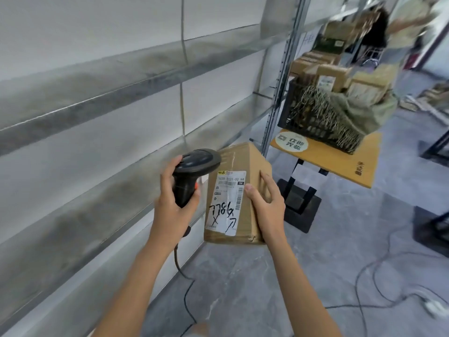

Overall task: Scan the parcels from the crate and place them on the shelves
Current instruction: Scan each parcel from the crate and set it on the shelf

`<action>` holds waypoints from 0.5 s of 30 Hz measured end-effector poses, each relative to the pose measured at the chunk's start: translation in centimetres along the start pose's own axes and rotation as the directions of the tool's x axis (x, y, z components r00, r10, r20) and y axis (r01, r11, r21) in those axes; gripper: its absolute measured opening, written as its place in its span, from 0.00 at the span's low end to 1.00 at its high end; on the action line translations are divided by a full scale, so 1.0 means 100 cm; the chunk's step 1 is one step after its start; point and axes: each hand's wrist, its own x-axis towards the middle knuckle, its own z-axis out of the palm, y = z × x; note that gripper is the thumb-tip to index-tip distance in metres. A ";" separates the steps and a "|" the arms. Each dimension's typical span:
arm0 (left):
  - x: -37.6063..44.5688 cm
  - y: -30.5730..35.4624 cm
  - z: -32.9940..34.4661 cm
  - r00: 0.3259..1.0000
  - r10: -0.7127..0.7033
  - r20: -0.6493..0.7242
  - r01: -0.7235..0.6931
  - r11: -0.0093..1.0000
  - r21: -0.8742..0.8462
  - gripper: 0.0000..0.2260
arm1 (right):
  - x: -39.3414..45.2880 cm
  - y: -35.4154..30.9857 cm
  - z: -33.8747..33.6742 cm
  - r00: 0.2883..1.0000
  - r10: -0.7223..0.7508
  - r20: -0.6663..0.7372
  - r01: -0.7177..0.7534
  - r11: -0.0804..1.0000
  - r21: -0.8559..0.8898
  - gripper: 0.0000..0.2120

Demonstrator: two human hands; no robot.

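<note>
Left hand (173,203) wrapped around the grip of a black handheld scanner (192,176), fingers curled, head of the scanner tipped toward the parcel. Right hand (266,203) clasping a brown cardboard parcel (243,190) by its right side, thumb on the labelled face, fingers along the side panel. Parcel between the two hands, held in the air, just right of the scanner.

Likely snags: a one-handed grip on a smooth box, so a slip or twist possible while aiming; clear tape glare and black marker scrawl over the white label (227,200) able to spoil a read of the barcode; the scanner cable (184,283) hanging below the left wrist and trailing over the floor, easy to snag or trip on.

Cardboard matte, dented at the lower corner, taped along a seam. Scanner of smooth moulded plastic, rounded head. Metal shelves (97,98) beyond the left hand, dull grey and flat-edged. Black lattice crate (306,122) of further parcels beyond the right hand, on an orange table (340,161).
</note>
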 end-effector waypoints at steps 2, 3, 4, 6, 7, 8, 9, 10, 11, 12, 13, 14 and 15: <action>0.020 -0.005 0.021 1.000 0.010 0.018 -0.010 1.000 -0.021 0.38 | 0.021 0.001 -0.010 0.999 0.007 -0.035 -0.006 1.000 0.018 0.44; 0.031 -0.008 0.031 1.000 0.016 0.027 -0.015 1.000 -0.025 0.38 | 0.032 0.002 -0.014 0.999 0.013 -0.049 -0.012 0.999 0.032 0.44; 0.041 -0.012 0.041 0.999 0.020 0.037 -0.019 0.999 -0.026 0.37 | 0.042 0.004 -0.016 0.998 0.023 -0.060 -0.020 0.999 0.044 0.44; 0.061 -0.021 0.061 0.998 0.022 0.060 -0.020 0.999 -0.027 0.36 | 0.063 0.009 -0.020 0.996 0.042 -0.075 -0.037 0.998 0.060 0.44; 0.072 -0.025 0.071 0.997 0.024 0.070 -0.022 0.999 -0.030 0.35 | 0.074 0.011 -0.022 0.995 0.046 -0.086 -0.041 0.997 0.067 0.43; 0.083 -0.029 0.080 0.997 0.025 0.077 -0.022 0.999 -0.038 0.35 | 0.087 0.013 -0.023 0.994 0.048 -0.103 -0.041 0.996 0.074 0.43; 0.097 -0.034 0.089 0.996 0.024 0.082 -0.020 0.999 -0.049 0.35 | 0.101 0.014 -0.024 0.992 0.048 -0.121 -0.039 0.996 0.079 0.43; 0.112 -0.038 0.099 0.996 0.022 0.086 -0.017 0.998 -0.057 0.35 | 0.115 0.013 -0.024 0.989 0.050 -0.136 -0.040 0.996 0.082 0.42; 0.127 -0.042 0.108 0.995 0.016 0.095 -0.010 0.998 -0.064 0.35 | 0.130 0.012 -0.025 0.987 0.058 -0.151 -0.045 0.995 0.086 0.42; 0.143 -0.044 0.117 0.994 0.009 0.105 -0.002 0.997 -0.075 0.34 | 0.144 0.010 -0.026 0.983 0.068 -0.168 -0.053 0.994 0.096 0.42; 0.159 -0.046 0.125 0.994 0.007 0.113 0.003 0.996 -0.092 0.34 | 0.159 0.007 -0.027 0.980 0.074 -0.185 -0.054 0.992 0.111 0.42; 0.175 -0.047 0.133 0.993 0.010 0.122 0.003 0.994 -0.112 0.34 | 0.174 0.004 -0.029 0.976 0.075 -0.202 -0.050 0.991 0.124 0.41; 0.190 -0.049 0.141 0.991 0.016 0.134 0.002 0.992 -0.129 0.33 | 0.189 0.001 -0.031 0.973 0.077 -0.218 -0.049 0.990 0.132 0.41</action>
